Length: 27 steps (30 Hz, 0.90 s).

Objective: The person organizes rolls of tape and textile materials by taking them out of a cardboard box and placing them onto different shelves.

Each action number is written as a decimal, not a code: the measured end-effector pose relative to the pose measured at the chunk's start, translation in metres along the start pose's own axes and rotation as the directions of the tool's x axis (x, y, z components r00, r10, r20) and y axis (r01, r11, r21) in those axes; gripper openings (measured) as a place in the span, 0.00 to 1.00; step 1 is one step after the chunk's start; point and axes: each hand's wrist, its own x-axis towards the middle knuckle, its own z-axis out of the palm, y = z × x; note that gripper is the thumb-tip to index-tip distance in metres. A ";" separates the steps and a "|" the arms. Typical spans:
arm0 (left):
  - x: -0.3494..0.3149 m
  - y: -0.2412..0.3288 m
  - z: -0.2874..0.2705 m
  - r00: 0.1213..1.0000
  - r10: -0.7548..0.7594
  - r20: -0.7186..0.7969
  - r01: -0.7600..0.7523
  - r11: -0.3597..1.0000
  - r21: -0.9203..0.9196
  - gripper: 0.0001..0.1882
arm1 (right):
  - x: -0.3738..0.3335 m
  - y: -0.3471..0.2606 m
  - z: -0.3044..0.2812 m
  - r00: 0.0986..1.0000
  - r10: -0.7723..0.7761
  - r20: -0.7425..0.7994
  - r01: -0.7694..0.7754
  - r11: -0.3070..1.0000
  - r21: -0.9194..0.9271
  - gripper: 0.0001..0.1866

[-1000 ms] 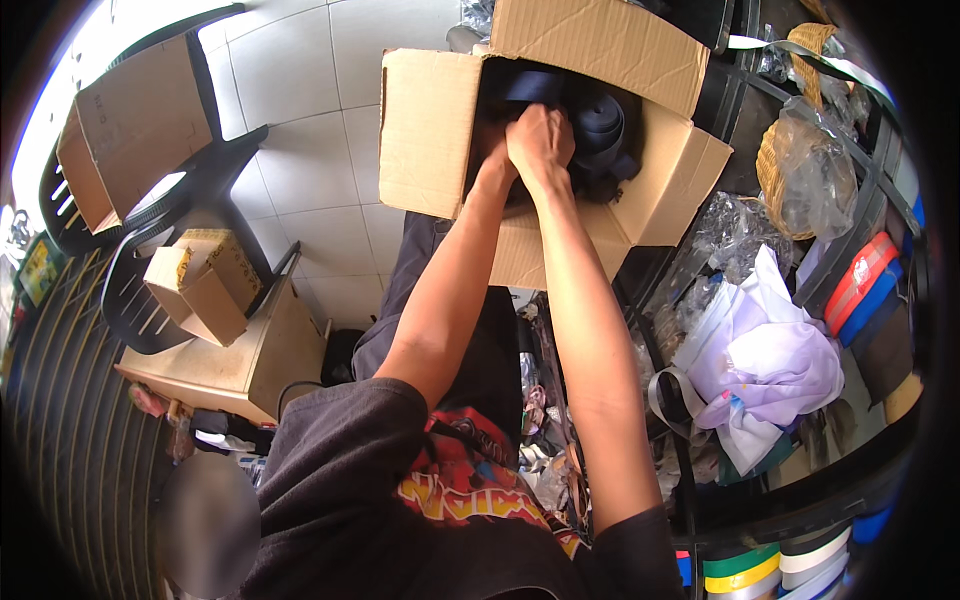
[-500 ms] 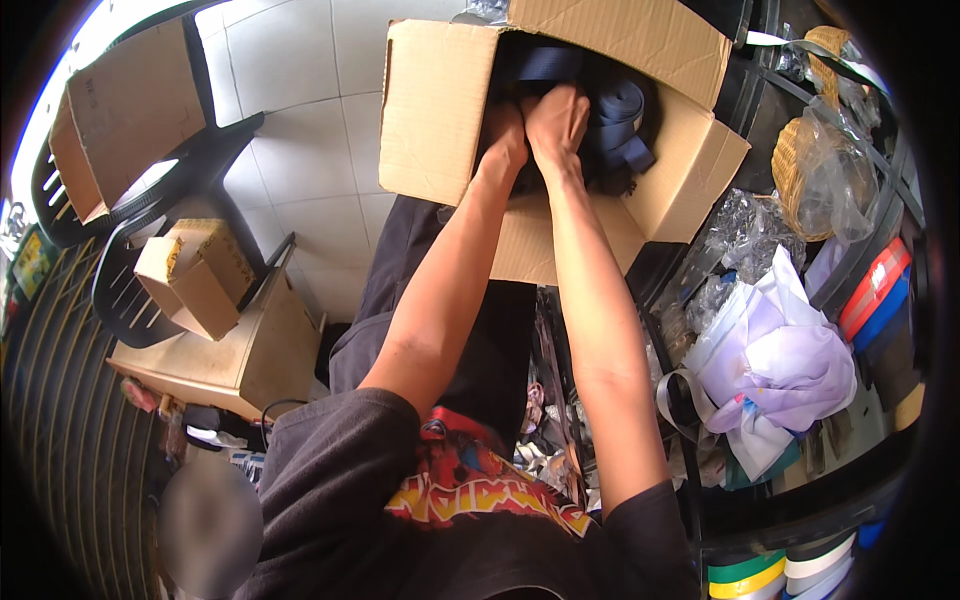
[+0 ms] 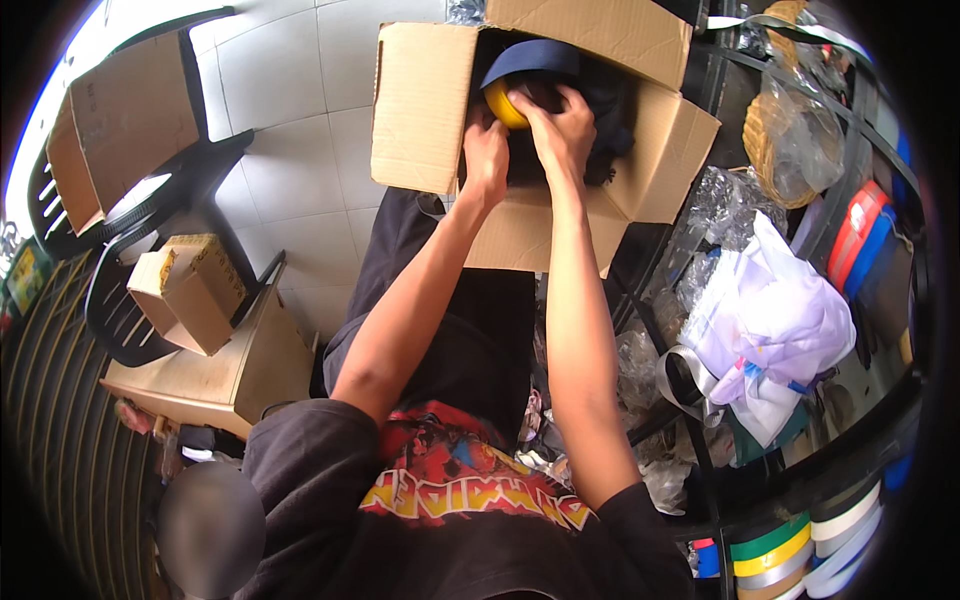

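Floor tiles [image 3: 270, 130] lie far left. In the opened box [image 3: 425, 110], right hand [image 3: 565, 132] touches a yellow piece [image 3: 503, 106], left hand [image 3: 486, 158] nearby; both grips unclear.

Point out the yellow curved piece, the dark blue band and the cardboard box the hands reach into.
Yellow curved piece [image 3: 503, 104]: head view, its outer surface.
Dark blue band [image 3: 530, 58]: head view, middle of its arch.
Cardboard box [image 3: 424, 110]: head view, its left flap.

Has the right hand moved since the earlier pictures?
Yes: the right hand has shifted rightward, away from the left flap of the cardboard box.
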 end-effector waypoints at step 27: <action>-0.137 0.069 -0.065 0.750 -0.070 0.658 -0.052 0.985 0.164 0.40 | -0.164 0.017 -0.130 0.883 -0.166 0.438 -0.149 0.787 0.599 0.43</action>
